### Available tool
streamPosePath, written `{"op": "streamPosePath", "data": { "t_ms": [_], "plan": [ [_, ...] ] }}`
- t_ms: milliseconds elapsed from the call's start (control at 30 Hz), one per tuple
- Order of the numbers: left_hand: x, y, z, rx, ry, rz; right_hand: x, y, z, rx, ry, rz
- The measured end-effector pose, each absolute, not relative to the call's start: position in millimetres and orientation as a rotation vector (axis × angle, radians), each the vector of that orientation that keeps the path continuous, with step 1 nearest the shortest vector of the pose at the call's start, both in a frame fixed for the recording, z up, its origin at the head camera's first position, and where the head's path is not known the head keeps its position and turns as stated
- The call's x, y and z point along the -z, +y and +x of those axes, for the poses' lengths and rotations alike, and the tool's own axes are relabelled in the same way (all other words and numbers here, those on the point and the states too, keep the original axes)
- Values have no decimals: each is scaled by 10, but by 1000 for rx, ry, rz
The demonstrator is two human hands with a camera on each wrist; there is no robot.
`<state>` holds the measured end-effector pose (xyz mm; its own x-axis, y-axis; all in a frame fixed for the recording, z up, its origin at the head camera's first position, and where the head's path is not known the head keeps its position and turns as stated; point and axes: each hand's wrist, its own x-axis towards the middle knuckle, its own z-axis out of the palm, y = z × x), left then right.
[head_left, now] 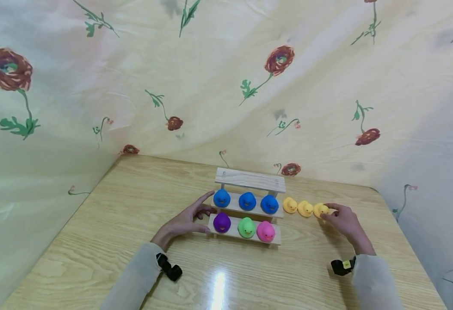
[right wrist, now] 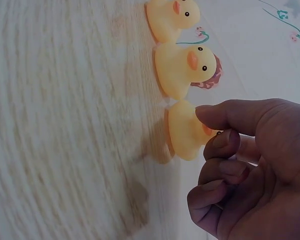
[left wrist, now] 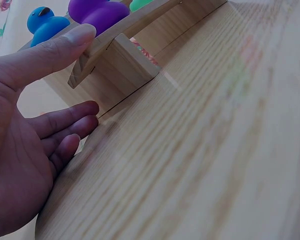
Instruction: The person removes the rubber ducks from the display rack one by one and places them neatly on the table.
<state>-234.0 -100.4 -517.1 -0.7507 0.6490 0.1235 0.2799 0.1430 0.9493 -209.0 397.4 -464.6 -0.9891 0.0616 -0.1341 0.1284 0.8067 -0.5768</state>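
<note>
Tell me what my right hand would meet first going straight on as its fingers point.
Past the end yellow duck your right hand pinches, probably the middle yellow duck; whether the two already touch is unclear.

Pale wooden stand (head_left: 249, 178), three stepped shelves, with toy ducks upright and facing forward. Middle shelf: three blue ducks (head_left: 247, 201), spaced along its length. Lowest shelf, left to right: purple duck (head_left: 222, 223), green duck (head_left: 246, 227), pink duck (head_left: 266, 232) — the last two set close together. At the stand's left end, the thumb of the left hand (head_left: 187, 219) rests on the lowest shelf. Just beside the right end, two yellow ducks (head_left: 305, 209), orange-beaked and black-eyed, continue in a row to the outermost yellow duck (right wrist: 182, 130) — upright, pinched by the right hand (right wrist: 255, 165), its face partly hidden.
</note>
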Motion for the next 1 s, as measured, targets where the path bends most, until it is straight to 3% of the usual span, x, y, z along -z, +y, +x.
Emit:
{"op": "streamPosePath", "data": {
  "t_ms": [1000],
  "plan": [
    [5147, -999, -2323, -1619, 2130, 849, 4494, 3942, -2018, 1006, 2973, 85]
  ]
}}
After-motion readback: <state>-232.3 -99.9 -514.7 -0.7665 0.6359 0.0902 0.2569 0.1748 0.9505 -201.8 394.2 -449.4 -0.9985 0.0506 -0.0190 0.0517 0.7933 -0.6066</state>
